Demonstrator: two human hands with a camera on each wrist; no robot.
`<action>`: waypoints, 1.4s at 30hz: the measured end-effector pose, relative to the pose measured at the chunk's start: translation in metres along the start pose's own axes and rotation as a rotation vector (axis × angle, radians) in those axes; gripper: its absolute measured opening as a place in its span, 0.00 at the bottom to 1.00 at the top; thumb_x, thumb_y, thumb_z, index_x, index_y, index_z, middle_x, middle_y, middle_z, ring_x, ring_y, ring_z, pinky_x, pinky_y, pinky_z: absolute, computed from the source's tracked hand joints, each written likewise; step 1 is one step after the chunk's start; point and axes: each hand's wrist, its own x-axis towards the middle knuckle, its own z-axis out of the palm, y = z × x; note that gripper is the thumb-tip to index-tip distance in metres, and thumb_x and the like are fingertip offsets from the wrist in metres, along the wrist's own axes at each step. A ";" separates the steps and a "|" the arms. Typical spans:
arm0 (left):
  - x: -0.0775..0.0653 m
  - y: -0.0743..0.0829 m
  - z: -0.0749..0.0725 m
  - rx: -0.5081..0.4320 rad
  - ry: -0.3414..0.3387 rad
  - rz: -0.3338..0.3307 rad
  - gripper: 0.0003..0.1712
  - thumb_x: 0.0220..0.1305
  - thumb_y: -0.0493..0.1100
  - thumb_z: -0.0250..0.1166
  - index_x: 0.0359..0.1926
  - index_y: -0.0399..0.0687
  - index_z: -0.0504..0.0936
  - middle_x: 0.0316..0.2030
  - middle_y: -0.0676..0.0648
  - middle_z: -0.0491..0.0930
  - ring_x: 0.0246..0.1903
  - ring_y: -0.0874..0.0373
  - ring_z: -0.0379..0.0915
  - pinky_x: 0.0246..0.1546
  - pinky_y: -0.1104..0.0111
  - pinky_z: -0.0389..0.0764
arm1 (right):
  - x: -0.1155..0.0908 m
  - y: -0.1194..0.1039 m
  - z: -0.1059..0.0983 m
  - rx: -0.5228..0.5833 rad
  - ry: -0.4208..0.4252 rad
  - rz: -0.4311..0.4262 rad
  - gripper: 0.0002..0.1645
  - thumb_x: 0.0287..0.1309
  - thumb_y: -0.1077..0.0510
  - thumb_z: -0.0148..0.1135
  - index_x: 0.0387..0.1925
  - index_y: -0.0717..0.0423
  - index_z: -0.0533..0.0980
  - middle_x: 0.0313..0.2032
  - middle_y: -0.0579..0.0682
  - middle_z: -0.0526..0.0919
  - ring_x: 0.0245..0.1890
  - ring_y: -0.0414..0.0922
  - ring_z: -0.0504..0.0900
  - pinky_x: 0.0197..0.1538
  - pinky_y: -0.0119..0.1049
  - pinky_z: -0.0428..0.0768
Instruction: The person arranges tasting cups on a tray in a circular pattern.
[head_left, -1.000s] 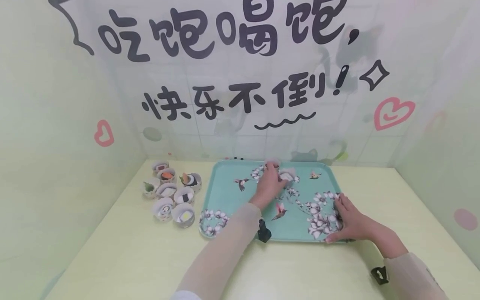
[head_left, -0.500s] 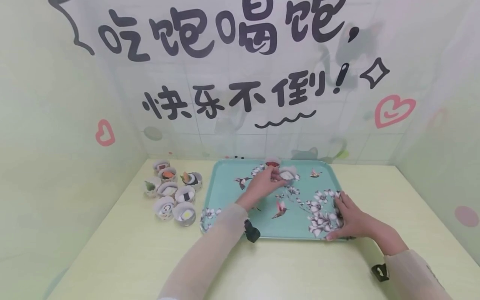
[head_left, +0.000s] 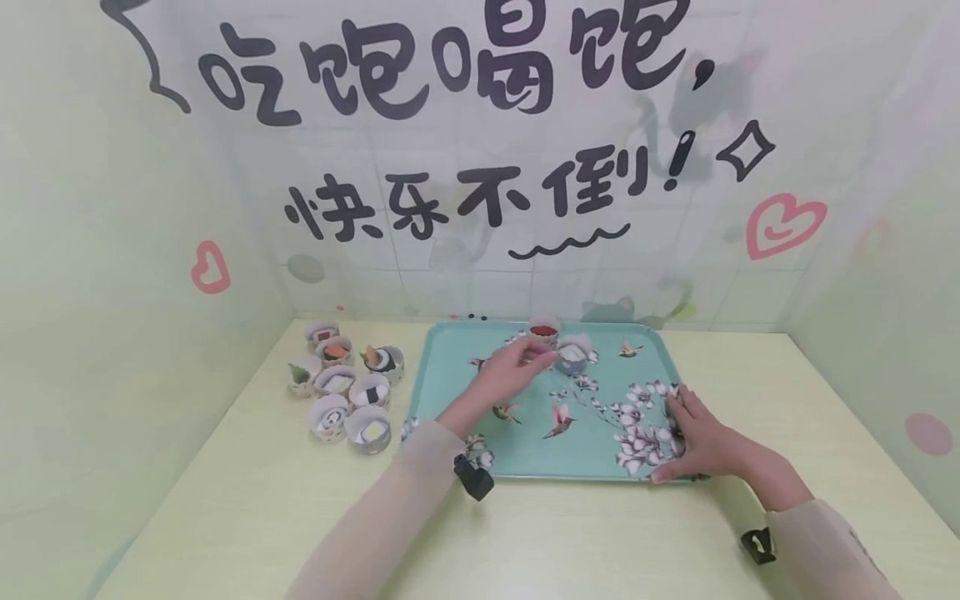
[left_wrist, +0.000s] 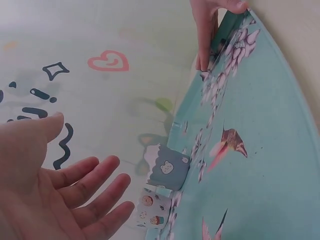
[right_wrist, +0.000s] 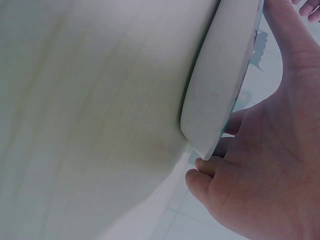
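Note:
My left hand (head_left: 512,367) is over the turquoise floral tray (head_left: 450,375), its fingers loosely spread and holding nothing in the left wrist view. Just beyond its fingertips, a blue-grey paper cup (left_wrist: 169,168) with pale contents stands on the tray. Behind that is a patterned paper cup (left_wrist: 152,207) with red contents (head_left: 544,331). At the near right corner, my right hand (head_left: 708,442) holds the tray, thumb at the front rim and fingers along the right side. Part of its fingers is hidden behind the rim (right_wrist: 215,85) in the right wrist view.
Several paper cups (head_left: 367,429) with sushi-like pieces stand grouped on the pale table (head_left: 247,500), left of the tray. A printed wall sheet (head_left: 480,283) rises behind the table's back edge. Each wrist carries a black mount (head_left: 472,477).
My left hand has let go of the pale-filled cup and drawn back to the left, uncovering the red-filled cup. The right hand stays at the tray corner.

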 end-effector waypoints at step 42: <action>-0.081 -0.033 -0.109 0.085 0.139 0.035 0.27 0.75 0.58 0.52 0.63 0.47 0.74 0.58 0.43 0.81 0.60 0.45 0.77 0.60 0.49 0.78 | 0.002 0.000 -0.006 -0.024 -0.013 0.017 0.78 0.38 0.40 0.82 0.71 0.81 0.45 0.70 0.84 0.35 0.71 0.79 0.38 0.69 0.74 0.52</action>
